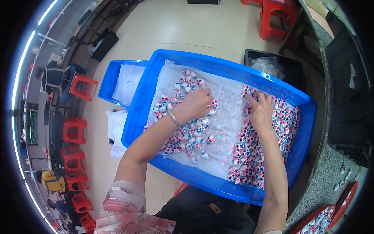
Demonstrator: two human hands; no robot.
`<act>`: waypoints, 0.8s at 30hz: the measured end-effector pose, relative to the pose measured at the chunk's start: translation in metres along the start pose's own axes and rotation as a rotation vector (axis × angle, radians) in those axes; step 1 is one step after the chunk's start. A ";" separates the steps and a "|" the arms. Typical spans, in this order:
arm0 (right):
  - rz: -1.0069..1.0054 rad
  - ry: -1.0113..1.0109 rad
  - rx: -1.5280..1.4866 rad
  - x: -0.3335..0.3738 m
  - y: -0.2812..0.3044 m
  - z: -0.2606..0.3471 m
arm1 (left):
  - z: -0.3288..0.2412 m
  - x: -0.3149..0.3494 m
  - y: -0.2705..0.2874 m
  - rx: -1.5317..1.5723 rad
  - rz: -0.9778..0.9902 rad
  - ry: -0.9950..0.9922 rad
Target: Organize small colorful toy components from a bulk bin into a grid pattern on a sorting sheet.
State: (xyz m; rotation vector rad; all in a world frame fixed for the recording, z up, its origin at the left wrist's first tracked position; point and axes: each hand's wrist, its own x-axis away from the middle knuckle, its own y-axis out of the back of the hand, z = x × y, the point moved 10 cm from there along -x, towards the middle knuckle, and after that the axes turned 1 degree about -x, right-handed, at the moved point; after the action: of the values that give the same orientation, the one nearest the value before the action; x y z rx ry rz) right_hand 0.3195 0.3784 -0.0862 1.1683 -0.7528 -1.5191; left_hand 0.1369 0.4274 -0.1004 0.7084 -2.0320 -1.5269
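Note:
Small painted figurines in white, pink and blue lie in a large blue plastic tub (220, 58) lined with a white translucent sheet (224, 121). On the left is a loose, jumbled heap of figurines (191, 134); on the right they sit packed close together in a block of figurines (249, 152). My left hand (196, 103), a bangle at its wrist, is closed over the far part of the loose heap, with a figurine showing at its fingertips. At the far edge of the packed block, my right hand (260, 113) touches figurines with its fingers apart.
A smaller blue tub (107, 84) with a white liner adjoins on the left. Behind right stands a black crate (284, 70) holding clear plastic. A speckled counter (311, 191) runs along the right, with red trays (331, 210) of figurines. Red stools (74, 130) and seated people are farther left.

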 end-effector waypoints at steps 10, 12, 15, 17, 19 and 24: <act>-0.022 -0.008 -0.013 0.020 0.011 0.002 | -0.020 0.018 -0.004 0.013 -0.043 -0.123; -0.029 -0.012 0.003 0.019 0.014 0.001 | -0.018 0.014 0.005 0.113 -0.069 -0.051; -0.022 -0.020 -0.015 0.023 0.013 -0.003 | -0.030 0.013 -0.007 0.069 -0.059 -0.187; -0.017 -0.017 -0.019 0.023 0.013 -0.001 | -0.021 0.014 -0.017 0.032 -0.039 -0.169; -0.017 -0.014 -0.011 0.024 0.017 0.000 | -0.021 0.011 -0.019 0.005 -0.028 -0.170; 0.007 -0.084 -0.049 0.030 0.021 -0.013 | -0.026 0.012 -0.012 0.038 0.015 -0.163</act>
State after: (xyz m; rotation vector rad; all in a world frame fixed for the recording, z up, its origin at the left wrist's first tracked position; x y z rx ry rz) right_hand 0.3391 0.3454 -0.0805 1.0697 -0.7707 -1.5807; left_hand 0.1467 0.3985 -0.1050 0.5994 -2.1851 -1.5873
